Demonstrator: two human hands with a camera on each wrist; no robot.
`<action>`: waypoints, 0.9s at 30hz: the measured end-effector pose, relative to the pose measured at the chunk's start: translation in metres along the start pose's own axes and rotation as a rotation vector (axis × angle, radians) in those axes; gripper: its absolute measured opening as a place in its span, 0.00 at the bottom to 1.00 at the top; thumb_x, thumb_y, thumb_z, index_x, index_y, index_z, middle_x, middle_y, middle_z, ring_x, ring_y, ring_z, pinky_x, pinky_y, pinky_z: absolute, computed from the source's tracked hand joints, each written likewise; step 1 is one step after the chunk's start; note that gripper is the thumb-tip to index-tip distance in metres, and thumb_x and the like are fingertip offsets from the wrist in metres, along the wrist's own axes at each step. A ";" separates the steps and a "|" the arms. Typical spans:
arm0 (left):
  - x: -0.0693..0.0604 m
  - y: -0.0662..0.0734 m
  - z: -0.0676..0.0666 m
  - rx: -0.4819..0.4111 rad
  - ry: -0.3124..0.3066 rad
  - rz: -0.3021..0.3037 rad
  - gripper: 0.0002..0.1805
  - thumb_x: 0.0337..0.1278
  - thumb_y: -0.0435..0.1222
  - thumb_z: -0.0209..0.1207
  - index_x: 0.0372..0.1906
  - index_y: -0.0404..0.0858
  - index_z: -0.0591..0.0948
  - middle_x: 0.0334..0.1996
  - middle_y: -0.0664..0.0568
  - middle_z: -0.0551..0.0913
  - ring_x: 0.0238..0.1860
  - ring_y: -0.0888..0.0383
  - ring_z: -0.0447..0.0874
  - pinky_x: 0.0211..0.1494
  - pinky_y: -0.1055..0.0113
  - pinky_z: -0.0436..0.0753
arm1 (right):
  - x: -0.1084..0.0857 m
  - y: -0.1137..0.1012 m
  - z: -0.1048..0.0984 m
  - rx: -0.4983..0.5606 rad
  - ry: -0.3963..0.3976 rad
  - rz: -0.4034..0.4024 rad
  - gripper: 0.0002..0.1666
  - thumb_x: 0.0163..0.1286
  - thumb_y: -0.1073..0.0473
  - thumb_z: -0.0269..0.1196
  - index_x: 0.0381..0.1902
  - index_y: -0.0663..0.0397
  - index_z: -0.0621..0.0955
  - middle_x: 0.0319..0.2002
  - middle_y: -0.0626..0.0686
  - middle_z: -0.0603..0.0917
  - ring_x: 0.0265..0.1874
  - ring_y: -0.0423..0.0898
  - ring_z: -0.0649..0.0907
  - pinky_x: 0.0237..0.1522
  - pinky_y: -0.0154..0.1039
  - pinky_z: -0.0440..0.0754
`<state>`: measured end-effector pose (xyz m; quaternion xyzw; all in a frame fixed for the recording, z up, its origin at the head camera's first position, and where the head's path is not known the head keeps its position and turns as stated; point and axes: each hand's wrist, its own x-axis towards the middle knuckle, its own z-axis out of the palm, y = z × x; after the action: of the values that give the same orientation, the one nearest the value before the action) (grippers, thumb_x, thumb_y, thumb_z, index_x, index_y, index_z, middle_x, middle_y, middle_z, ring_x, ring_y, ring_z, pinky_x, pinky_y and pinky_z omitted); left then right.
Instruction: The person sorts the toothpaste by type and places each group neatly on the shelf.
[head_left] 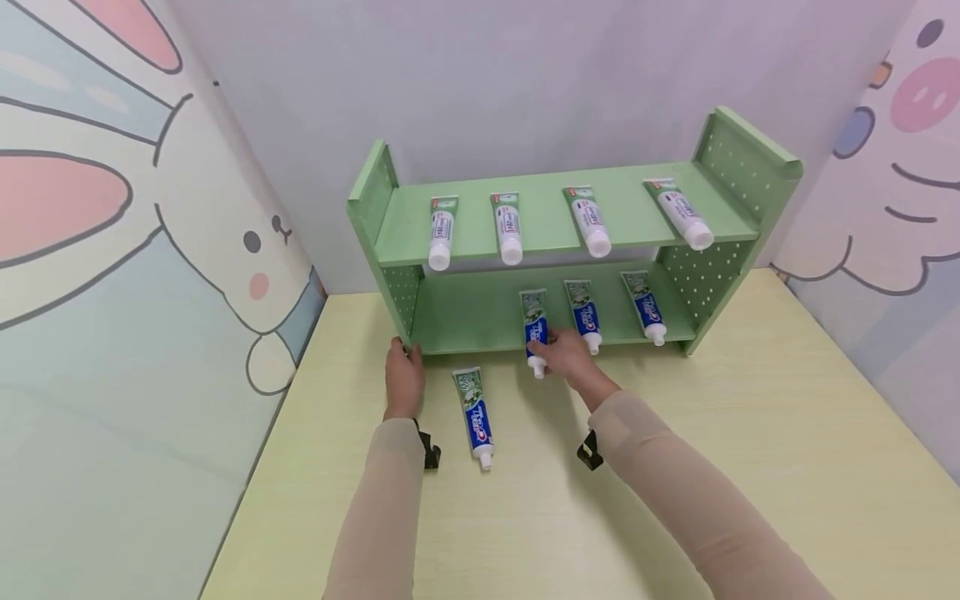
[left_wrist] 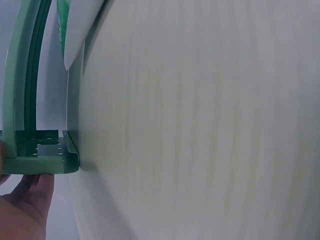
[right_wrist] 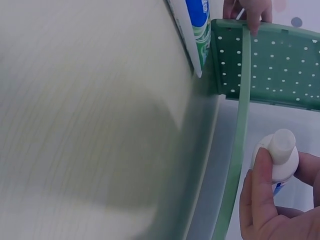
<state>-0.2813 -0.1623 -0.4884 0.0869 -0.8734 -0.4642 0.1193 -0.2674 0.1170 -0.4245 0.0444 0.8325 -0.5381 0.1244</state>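
Note:
My right hand (head_left: 567, 357) pinches a blue and green toothpaste tube (head_left: 534, 321) near its white cap, at the front of the lower shelf. In the right wrist view, thumb and fingers lie on either side of the cap end (right_wrist: 282, 150). My left hand (head_left: 403, 379) grips the lower left front edge of the green shelf rack (head_left: 465, 321); the left wrist view shows its fingers (left_wrist: 40, 192) against the side panel. Another blue and green toothpaste tube (head_left: 474, 417) lies on the table between my forearms, cap towards me.
Two more blue tubes, one in the middle (head_left: 583, 315) and one at the right (head_left: 643, 307), lie on the lower shelf. Several white-capped tubes (head_left: 508, 229) line the upper shelf. Painted walls stand behind and beside the pale wooden table (head_left: 517, 533).

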 end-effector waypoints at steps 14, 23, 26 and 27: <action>-0.001 0.001 0.000 0.001 0.006 0.011 0.20 0.77 0.40 0.43 0.63 0.30 0.63 0.50 0.39 0.72 0.53 0.45 0.73 0.55 0.51 0.75 | 0.013 0.000 0.003 -0.155 0.144 -0.034 0.37 0.73 0.49 0.59 0.71 0.65 0.65 0.61 0.64 0.75 0.51 0.57 0.80 0.48 0.49 0.80; -0.002 0.003 0.000 0.003 0.010 -0.003 0.20 0.77 0.40 0.43 0.63 0.31 0.63 0.49 0.39 0.72 0.52 0.46 0.73 0.55 0.51 0.74 | 0.021 0.002 0.005 -0.191 0.162 -0.062 0.36 0.73 0.49 0.59 0.69 0.67 0.66 0.61 0.65 0.75 0.56 0.60 0.76 0.53 0.52 0.77; -0.002 0.003 0.000 0.005 0.012 0.002 0.20 0.77 0.40 0.43 0.63 0.30 0.63 0.49 0.38 0.72 0.52 0.46 0.73 0.54 0.51 0.75 | 0.023 0.000 0.005 -0.191 0.168 -0.065 0.36 0.73 0.49 0.58 0.68 0.68 0.67 0.60 0.66 0.75 0.57 0.60 0.75 0.54 0.52 0.76; -0.002 0.003 -0.001 0.007 0.012 0.003 0.20 0.77 0.40 0.43 0.63 0.30 0.63 0.49 0.38 0.73 0.52 0.46 0.73 0.54 0.51 0.75 | 0.024 0.000 0.005 -0.185 0.171 -0.066 0.35 0.73 0.49 0.58 0.68 0.68 0.67 0.59 0.66 0.75 0.56 0.60 0.76 0.54 0.52 0.77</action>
<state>-0.2797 -0.1606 -0.4857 0.0887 -0.8745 -0.4602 0.1250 -0.2896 0.1106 -0.4326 0.0509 0.8871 -0.4570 0.0386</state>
